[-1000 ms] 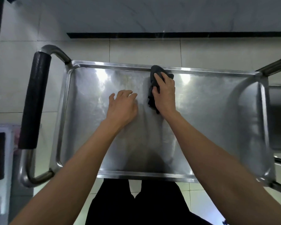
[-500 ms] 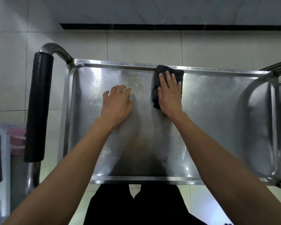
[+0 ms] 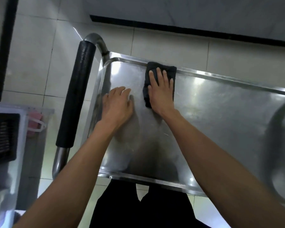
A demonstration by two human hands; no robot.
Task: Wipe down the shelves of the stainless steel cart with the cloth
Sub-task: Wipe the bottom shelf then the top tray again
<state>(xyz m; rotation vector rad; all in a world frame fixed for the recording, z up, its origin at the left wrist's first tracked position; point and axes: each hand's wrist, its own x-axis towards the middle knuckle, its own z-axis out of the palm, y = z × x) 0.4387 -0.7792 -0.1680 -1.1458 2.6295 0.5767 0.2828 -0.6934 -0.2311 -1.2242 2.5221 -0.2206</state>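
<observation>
— Pressing flat, is it?
— Yes: the right hand lies with straight fingers on the dark cloth, pinning it to the top shelf at the far rim, likely for full contact.
— And the other?
— The left hand, empty and flat, rests beside the cloth, toward the black handle, probably steadying the cart.

Left hand flat, fingers straight; right hand flat, fingers spread.

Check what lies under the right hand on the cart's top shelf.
A dark cloth lies under the right hand, flat fingers pressing it onto the top shelf at its far rim. The steel beneath is hidden.
</observation>
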